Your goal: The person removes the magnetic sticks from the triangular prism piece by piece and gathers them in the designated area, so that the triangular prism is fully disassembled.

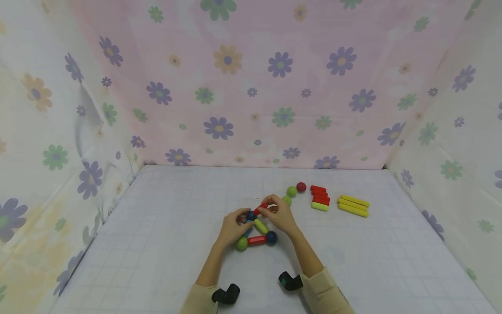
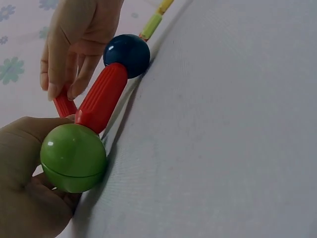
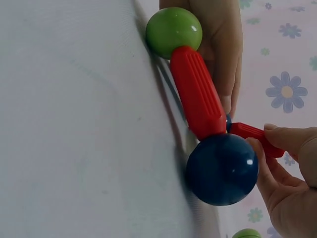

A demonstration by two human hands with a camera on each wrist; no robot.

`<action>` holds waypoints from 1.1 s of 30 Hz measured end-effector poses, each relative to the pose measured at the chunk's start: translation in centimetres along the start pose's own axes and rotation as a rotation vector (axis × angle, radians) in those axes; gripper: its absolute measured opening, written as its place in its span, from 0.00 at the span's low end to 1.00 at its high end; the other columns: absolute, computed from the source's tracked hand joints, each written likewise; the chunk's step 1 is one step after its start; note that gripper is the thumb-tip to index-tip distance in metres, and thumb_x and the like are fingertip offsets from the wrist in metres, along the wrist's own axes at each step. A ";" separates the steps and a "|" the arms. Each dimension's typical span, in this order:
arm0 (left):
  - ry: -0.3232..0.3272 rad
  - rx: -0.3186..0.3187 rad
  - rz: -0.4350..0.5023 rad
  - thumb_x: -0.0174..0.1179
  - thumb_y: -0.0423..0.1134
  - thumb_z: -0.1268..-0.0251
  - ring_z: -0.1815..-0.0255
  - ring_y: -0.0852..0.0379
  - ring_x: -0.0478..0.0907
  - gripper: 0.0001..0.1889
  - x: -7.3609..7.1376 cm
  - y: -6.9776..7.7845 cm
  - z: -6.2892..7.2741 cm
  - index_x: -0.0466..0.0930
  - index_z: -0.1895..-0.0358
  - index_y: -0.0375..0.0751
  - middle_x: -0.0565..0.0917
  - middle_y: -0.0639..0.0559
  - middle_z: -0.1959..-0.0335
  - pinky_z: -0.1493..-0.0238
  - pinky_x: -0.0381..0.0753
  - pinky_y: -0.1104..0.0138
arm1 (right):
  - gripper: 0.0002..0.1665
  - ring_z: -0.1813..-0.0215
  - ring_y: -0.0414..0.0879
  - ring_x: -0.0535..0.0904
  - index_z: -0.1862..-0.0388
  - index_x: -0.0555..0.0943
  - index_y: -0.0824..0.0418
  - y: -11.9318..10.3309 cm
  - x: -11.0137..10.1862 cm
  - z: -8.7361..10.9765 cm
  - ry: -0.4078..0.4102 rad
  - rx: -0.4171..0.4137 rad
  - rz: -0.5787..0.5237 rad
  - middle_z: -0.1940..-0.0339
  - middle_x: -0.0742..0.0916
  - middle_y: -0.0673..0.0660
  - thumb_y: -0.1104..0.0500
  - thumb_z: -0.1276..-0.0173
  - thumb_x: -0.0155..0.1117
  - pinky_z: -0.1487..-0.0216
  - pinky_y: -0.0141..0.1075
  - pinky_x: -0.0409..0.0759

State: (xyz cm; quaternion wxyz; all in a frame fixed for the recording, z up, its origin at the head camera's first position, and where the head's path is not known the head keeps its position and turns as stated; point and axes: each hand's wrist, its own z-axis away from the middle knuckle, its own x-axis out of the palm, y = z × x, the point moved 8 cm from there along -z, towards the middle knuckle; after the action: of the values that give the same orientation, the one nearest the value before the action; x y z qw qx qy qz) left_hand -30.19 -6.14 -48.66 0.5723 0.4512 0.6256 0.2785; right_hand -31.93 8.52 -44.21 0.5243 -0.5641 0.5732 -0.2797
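A triangle of rods and balls lies on the table, with a green ball (image 1: 241, 244) and a dark blue ball (image 1: 271, 237) at its near corners. A red rod (image 1: 256, 240) joins these two; a lime rod (image 1: 260, 226) and a partly hidden blue rod (image 1: 248, 231) form the other sides. At the far corner, my left hand (image 1: 231, 227) holds a second dark blue ball (image 1: 251, 215) between thumb and fingers. My right hand (image 1: 283, 214) pinches another red rod (image 3: 255, 138), its end touching that ball.
Beyond my right hand are two green balls (image 1: 292, 191) and a dark red ball (image 1: 301, 187). Farther right lie several short red rods (image 1: 320, 194) with a lime rod (image 1: 320, 206), then several long yellow rods (image 1: 353, 206). Flowered cloth (image 1: 251, 109) walls the table's back and sides.
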 end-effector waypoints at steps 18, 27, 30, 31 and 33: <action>-0.024 -0.063 0.017 0.63 0.38 0.42 0.64 0.57 0.74 0.17 0.3 -0.8 -1.0 0.81 0.49 0.38 0.82 0.46 0.60 0.61 0.73 0.67 | 0.16 0.65 0.46 0.80 0.55 0.81 0.71 3.9 -0.8 0.7 -0.033 0.134 0.161 0.62 0.86 0.61 0.63 0.39 0.67 0.61 0.29 0.78; -0.021 -0.060 0.028 0.63 0.38 0.41 0.65 0.58 0.73 0.18 0.4 -0.9 -1.0 0.80 0.48 0.37 0.82 0.46 0.61 0.62 0.73 0.67 | 0.16 0.62 0.49 0.81 0.57 0.83 0.71 4.0 -1.2 0.9 0.046 0.133 0.167 0.61 0.86 0.62 0.63 0.41 0.69 0.60 0.29 0.79; -0.020 -0.060 0.028 0.63 0.38 0.41 0.65 0.58 0.73 0.18 0.5 -0.9 -1.0 0.80 0.48 0.37 0.82 0.46 0.61 0.63 0.72 0.68 | 0.14 0.62 0.49 0.81 0.58 0.83 0.70 3.7 -1.3 1.0 0.087 0.114 0.180 0.62 0.87 0.61 0.64 0.42 0.69 0.60 0.29 0.79; -0.021 -0.060 0.029 0.63 0.38 0.41 0.65 0.58 0.73 0.18 0.5 -1.0 -1.0 0.80 0.48 0.37 0.82 0.46 0.61 0.63 0.72 0.68 | 0.13 0.63 0.49 0.81 0.59 0.83 0.70 3.6 -1.4 1.1 0.105 0.101 0.184 0.63 0.87 0.61 0.65 0.43 0.69 0.61 0.29 0.79; -0.027 -0.064 0.033 0.63 0.39 0.41 0.65 0.58 0.72 0.18 0.6 -1.0 -1.1 0.80 0.48 0.37 0.82 0.47 0.61 0.63 0.71 0.68 | 0.13 0.64 0.50 0.81 0.59 0.84 0.70 3.4 -1.7 1.2 0.140 0.083 0.187 0.64 0.87 0.61 0.66 0.43 0.69 0.61 0.29 0.79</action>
State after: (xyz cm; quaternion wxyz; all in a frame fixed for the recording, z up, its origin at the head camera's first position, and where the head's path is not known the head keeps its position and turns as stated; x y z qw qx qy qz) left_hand -31.43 -5.88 -49.63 0.5901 0.4465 0.6012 0.3017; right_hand -32.37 11.12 -47.17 0.5298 -0.4652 0.6463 -0.2920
